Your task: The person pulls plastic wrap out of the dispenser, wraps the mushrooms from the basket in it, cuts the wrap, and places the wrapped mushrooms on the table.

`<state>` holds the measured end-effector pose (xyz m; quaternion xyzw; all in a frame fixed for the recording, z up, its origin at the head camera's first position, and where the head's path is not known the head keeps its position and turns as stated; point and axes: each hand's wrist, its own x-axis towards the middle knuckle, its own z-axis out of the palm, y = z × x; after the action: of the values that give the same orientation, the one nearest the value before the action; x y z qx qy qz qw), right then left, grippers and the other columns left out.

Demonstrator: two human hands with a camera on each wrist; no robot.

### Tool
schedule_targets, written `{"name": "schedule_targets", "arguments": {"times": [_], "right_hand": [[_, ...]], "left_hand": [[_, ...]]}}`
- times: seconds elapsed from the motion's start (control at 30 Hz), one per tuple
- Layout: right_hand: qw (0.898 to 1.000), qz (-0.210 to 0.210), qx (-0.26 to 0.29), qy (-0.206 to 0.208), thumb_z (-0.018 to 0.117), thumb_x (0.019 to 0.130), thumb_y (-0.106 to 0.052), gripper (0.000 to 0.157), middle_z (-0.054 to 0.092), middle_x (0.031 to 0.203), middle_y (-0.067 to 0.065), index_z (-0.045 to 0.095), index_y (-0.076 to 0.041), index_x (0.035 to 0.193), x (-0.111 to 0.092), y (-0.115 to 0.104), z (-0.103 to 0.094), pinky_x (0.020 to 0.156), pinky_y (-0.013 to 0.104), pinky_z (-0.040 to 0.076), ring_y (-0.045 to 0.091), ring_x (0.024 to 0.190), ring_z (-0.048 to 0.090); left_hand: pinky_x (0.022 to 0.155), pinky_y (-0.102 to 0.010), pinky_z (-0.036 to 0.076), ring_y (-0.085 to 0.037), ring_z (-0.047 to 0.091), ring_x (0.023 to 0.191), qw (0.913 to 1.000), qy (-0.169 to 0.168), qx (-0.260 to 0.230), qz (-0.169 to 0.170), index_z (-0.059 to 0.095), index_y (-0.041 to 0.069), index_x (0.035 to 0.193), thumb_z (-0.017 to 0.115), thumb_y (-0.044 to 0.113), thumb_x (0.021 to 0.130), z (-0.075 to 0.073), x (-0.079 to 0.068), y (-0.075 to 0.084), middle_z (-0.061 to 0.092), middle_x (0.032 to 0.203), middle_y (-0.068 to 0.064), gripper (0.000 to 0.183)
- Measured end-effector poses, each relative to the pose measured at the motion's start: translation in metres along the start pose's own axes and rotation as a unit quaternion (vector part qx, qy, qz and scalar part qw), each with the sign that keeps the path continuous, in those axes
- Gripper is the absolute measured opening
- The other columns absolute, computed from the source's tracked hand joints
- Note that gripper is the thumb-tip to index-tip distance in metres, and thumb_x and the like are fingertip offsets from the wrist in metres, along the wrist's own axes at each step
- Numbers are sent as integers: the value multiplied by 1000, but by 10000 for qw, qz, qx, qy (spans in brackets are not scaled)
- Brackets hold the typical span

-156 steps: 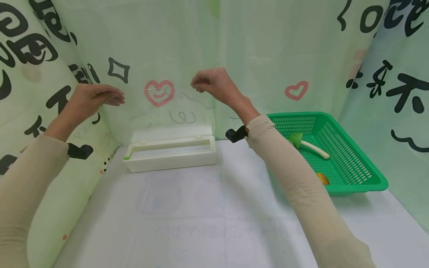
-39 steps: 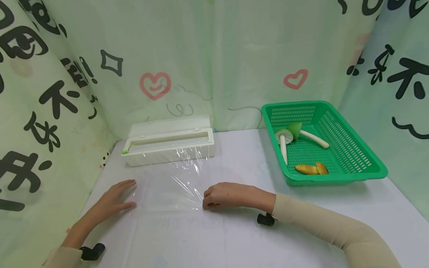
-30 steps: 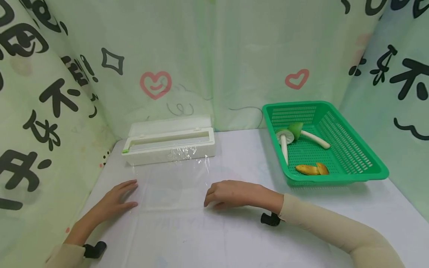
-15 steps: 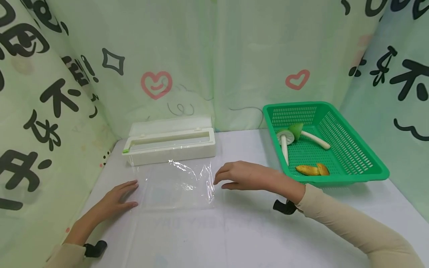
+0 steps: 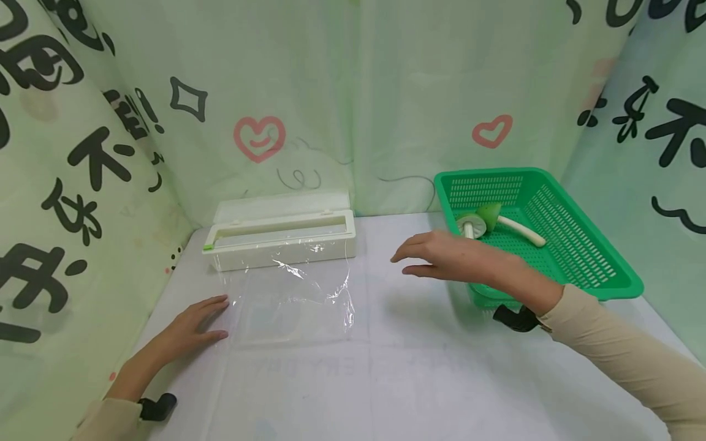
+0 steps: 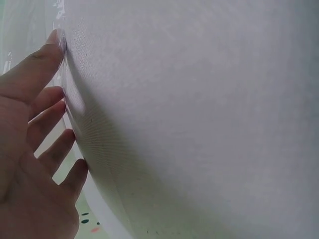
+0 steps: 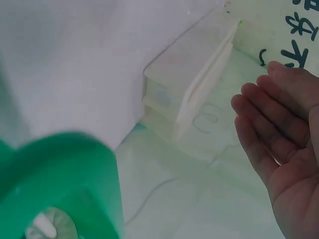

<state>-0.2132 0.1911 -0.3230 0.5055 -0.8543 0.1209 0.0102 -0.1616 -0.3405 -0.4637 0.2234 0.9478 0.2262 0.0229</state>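
Cling film [image 5: 292, 312]: clear, glossy, creased toward the right, left edge hard to make out; lies before the white dispenser [image 5: 284, 250]. Left hand [image 5: 190, 331]: fingers spread, front-left of dispenser. Right hand [image 5: 444, 254]: fingers extended, right of dispenser, partly hides a mushroom [image 5: 473, 223].

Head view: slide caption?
Clear film in front of white box, left hand at film's edge, right hand near green basket.

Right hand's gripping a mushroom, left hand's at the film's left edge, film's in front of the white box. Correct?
Not quite: the right hand is empty, fingers extended, as the right wrist view shows. The rest stands: left hand at the left edge of the film, film in front of the white box.
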Motion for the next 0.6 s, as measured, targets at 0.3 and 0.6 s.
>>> {"name": "schedule_targets", "arguments": {"times": [0.3,0.6], "right_hand": [[9995,257,-180,-49,76,93,-16,27,72,115,-5,73,-12,119,-30,22,-31,77,26,59,13,98,70],[9985,446,-272,-172,78,91,-17,29,72,116,-6,74,-15,119,-45,36,-53,77,26,58,14,101,69]], "left_hand": [[104,-66,36,-53,44,132,10000,-33,-30,58,57,-8,136,82,20,85,-3,1,1,51,144,-29,64],[101,-64,37,-52,47,130,9998,25,61,200,57,-8,135,81,20,84,-2,1,2,53,142,-29,63]]}}
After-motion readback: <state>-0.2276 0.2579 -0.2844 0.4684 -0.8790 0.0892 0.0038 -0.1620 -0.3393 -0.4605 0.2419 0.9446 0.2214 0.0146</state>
